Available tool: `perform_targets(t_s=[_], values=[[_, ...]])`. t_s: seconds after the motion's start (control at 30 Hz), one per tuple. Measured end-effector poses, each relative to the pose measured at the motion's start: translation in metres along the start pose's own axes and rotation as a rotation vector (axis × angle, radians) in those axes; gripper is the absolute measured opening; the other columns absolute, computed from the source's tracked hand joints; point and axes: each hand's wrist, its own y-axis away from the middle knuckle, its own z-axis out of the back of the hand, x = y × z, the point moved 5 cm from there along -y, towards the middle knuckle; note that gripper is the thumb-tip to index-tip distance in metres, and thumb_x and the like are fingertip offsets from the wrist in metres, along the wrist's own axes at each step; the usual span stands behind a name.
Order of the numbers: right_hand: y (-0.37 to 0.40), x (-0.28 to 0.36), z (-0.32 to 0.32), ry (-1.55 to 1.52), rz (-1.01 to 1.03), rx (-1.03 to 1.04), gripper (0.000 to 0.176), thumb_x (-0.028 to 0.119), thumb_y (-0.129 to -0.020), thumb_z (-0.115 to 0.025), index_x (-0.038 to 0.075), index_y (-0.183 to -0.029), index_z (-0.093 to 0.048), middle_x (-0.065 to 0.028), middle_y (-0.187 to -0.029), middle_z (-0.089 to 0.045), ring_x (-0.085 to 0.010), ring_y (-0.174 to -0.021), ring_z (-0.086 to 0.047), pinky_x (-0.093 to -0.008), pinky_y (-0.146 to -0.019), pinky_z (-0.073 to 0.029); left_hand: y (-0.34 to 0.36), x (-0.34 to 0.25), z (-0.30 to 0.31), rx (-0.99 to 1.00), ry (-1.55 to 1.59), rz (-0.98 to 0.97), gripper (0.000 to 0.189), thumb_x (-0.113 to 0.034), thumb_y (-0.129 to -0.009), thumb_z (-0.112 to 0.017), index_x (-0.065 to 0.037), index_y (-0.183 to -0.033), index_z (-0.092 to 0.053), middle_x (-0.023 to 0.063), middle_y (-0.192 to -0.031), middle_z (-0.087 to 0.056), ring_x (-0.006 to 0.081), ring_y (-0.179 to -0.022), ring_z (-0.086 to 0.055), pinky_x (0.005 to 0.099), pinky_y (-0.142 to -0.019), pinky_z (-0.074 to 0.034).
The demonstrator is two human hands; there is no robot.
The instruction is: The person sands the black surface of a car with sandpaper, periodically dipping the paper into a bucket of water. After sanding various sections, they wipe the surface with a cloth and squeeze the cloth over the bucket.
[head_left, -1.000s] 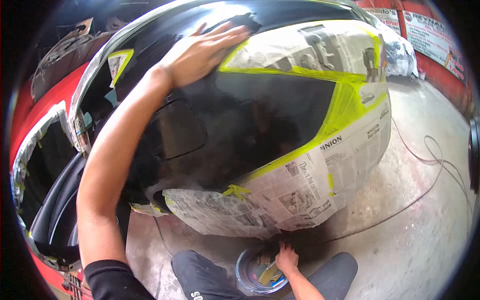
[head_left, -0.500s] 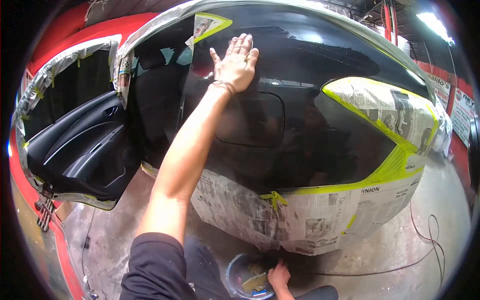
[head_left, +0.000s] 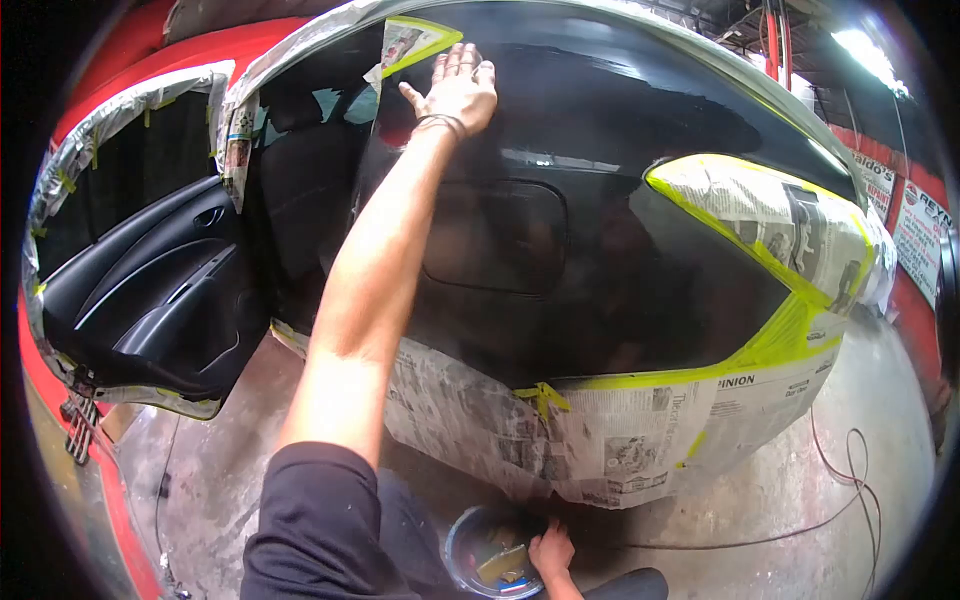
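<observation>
I had the left hand (head_left: 458, 95) flat against the black car panel (head_left: 660, 290), fingers extended, thumb wide | right hand (head_left: 551, 550) was at the bucket (head_left: 462, 535); I could not tell its fingers' grip | bucket stood on the floor (head_left: 740, 500), panel sat above newspaper masking (head_left: 630, 455)

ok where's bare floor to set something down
Bare floor shows between the newspaper masking and hose, and between the open door and black sleeve. It's crowded around the bucket, with the right hand and a knee close.

Dark short sleeve (head_left: 315, 520); thin dark wristbands (head_left: 445, 121); dark trousers (head_left: 632, 585)
</observation>
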Motion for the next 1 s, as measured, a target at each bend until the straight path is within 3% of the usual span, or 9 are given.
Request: perform_targets(t_s=[0.1, 0.2, 0.23, 0.3, 0.5, 0.67, 0.8, 0.9, 1.0], values=[[0.004, 0.009, 0.018, -0.02, -0.015, 0.023, 0.068, 0.025, -0.089, -0.071, 0.005, -0.15, -0.049, -0.0296, -0.131, -0.061, -0.0483, -0.111, -0.069, -0.0586, -0.091, -0.06, 0.0, -0.05, 0.001, -0.035, 0.017, 0.171, 0.073, -0.05, -0.112, -0.026, -0.012, -0.175, -0.02, 0.005, -0.184, -0.012, 0.032, -0.17, -0.007, 0.0775, -0.128, -0.001], [0.003, 0.018, 0.017, -0.035, 0.007, -0.026, 0.067, 0.025, -0.089, -0.071, 0.004, -0.149, -0.05, -0.0298, -0.132, -0.061, -0.0487, -0.111, -0.069, -0.0587, -0.092, -0.059, 0.035, -0.151, -0.003, 0.051, -0.045, -0.305, 0.071, -0.053, -0.113, -0.024, -0.014, -0.173, -0.027, 0.0087, -0.183, -0.019, 0.0321, -0.168, -0.016, 0.08, -0.126, -0.002], [0.003, 0.015, 0.014, -0.029, 0.001, -0.024, 0.066, 0.025, -0.089, -0.071, 0.004, -0.149, -0.05, -0.03, -0.133, -0.061, -0.0488, -0.111, -0.069, -0.0587, -0.092, -0.059, 0.039, -0.161, -0.007, -0.016, -0.068, -0.336, 0.07, -0.051, -0.114, -0.023, -0.014, -0.173, -0.027, 0.007, -0.183, -0.017, 0.0298, -0.169, -0.015, 0.079, -0.127, -0.003], [0.001, 0.008, 0.012, -0.004, 0.009, -0.039, 0.066, 0.025, -0.089, -0.071, 0.005, -0.149, -0.05, -0.0302, -0.133, -0.061, -0.0491, -0.11, -0.069, -0.0589, -0.092, -0.059, 0.034, -0.134, -0.009, 0.027, -0.092, -0.387, 0.068, -0.05, -0.115, -0.023, -0.016, -0.174, -0.025, 0.0055, -0.183, -0.016, 0.0279, -0.169, -0.014, 0.078, -0.127, -0.002], [0.001, 0.005, 0.012, -0.038, -0.029, 0.047, 0.071, 0.022, -0.089, -0.072, 0.008, -0.153, -0.046, -0.0301, -0.134, -0.061, -0.0499, -0.111, -0.069, -0.0587, -0.094, -0.058, -0.004, 0.048, -0.002, -0.078, 0.017, 0.138, 0.069, -0.047, -0.114, -0.021, -0.018, -0.176, -0.017, 0.0004, -0.184, -0.011, 0.0239, -0.17, -0.009, 0.0766, -0.129, -0.001], [-0.001, 0.017, 0.019, -0.034, 0.016, -0.033, 0.075, 0.021, -0.088, -0.072, 0.009, -0.157, -0.043, -0.029, -0.134, -0.061, -0.0494, -0.114, -0.068, -0.0583, -0.093, -0.059, 0.023, 0.0, 0.001, -0.046, 0.0, 0.15, 0.075, -0.052, -0.112, -0.023, -0.012, -0.175, -0.018, 0.0056, -0.185, -0.009, 0.0301, -0.17, -0.008, 0.0754, -0.129, 0.001], [-0.004, 0.011, 0.011, 0.011, 0.004, -0.065, 0.076, 0.022, -0.087, -0.073, 0.009, -0.157, -0.043, -0.028, -0.136, -0.061, -0.0494, -0.114, -0.068, -0.0585, -0.092, -0.059, -0.001, 0.076, 0.007, -0.043, -0.072, 0.268, 0.071, -0.048, -0.113, -0.022, -0.014, -0.175, -0.02, 0.0038, -0.184, -0.012, 0.0256, -0.17, -0.009, 0.076, -0.129, 0.001], [0.005, 0.006, 0.002, 0.005, 0.017, -0.05, 0.077, 0.023, -0.087, -0.073, 0.009, -0.156, -0.044, -0.0281, -0.136, -0.061, -0.0497, -0.115, -0.068, -0.0587, -0.092, -0.059, -0.006, 0.065, 0.012, -0.075, -0.041, 0.337, 0.075, -0.049, -0.111, -0.026, -0.006, -0.173, -0.024, 0.0104, -0.182, -0.019, 0.032, -0.169, -0.015, 0.0754, -0.129, -0.003], [-0.006, 0.014, 0.012, -0.015, 0.034, -0.041, 0.077, 0.024, -0.086, -0.074, 0.008, -0.155, -0.045, -0.0287, -0.136, -0.061, -0.05, -0.115, -0.068, -0.0587, -0.092, -0.059, 0.015, 0.036, 0.011, -0.05, -0.088, 0.179, 0.076, -0.049, -0.11, -0.026, -0.006, -0.173, -0.022, 0.011, -0.183, -0.016, 0.0326, -0.169, -0.013, 0.0753, -0.129, -0.001]])
